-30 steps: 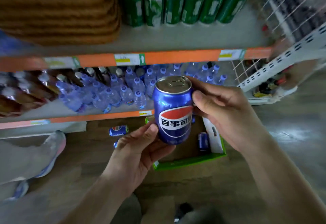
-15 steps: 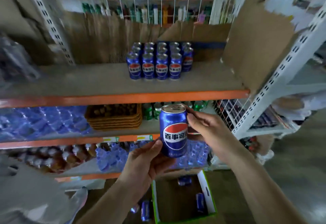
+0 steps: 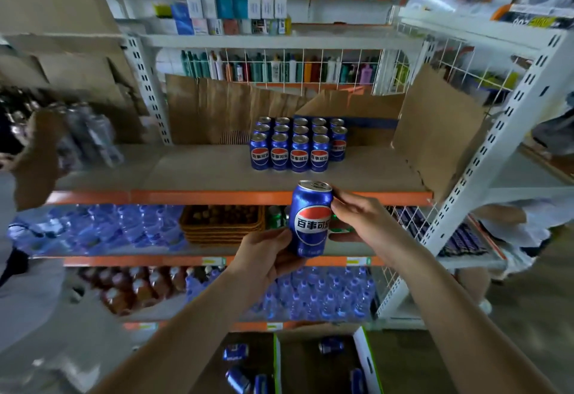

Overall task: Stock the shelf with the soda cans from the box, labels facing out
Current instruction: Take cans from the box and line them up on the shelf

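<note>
Soda can [image 3: 311, 218] before orange-edged shelf [image 3: 217, 197] — cluttered shop aisle

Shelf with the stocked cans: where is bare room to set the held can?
The shelf is bare left of the can block, in front of it to the orange edge, and right toward the cardboard flap. The block itself is packed tight. Both hands hold the can.

A single wide-angle head view looks forward and slightly down at a shelving unit [image 3: 239, 197], facing it nearly square on and standing close. The orange front edge of the stocked shelf crosses mid-frame; the forearms enter from the bottom edge. The box [image 3: 366, 359] on the floor sits at the bottom edge. Uprights bow outward, probably from lens distortion.
</note>
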